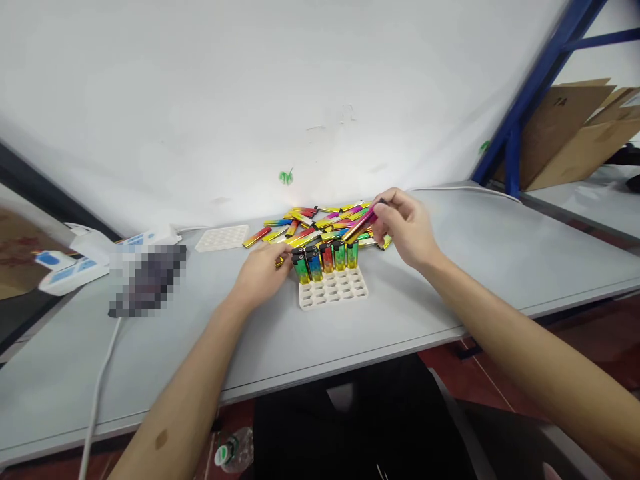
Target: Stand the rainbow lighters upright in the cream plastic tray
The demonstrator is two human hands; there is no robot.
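In the head view my right hand point(407, 227) pinches a lighter point(361, 223), pink-purple running into yellow, tilted with its black top between the fingertips. Below it stands a white plastic rack point(334, 303) with rows of slots. Several upright lighters point(327, 258), green, blue and red over yellow with black tops, fill slots at its back and left. My left hand point(263, 272) is curled at the rack's left back corner, against the lighters there. A bit of yellow shows between its thumb and fingers; what they grip is mostly hidden. Behind the rack lies a pile of loose shiny lighters point(305, 237).
Another white slotted rack point(221, 238) lies flat at the back left of the grey table point(430, 313). Power strips point(75, 270), a pixelated dark object point(153, 283) and a white cable point(103, 383) occupy the left. Cardboard boxes point(575, 133) stand beyond a blue frame point(513, 157).
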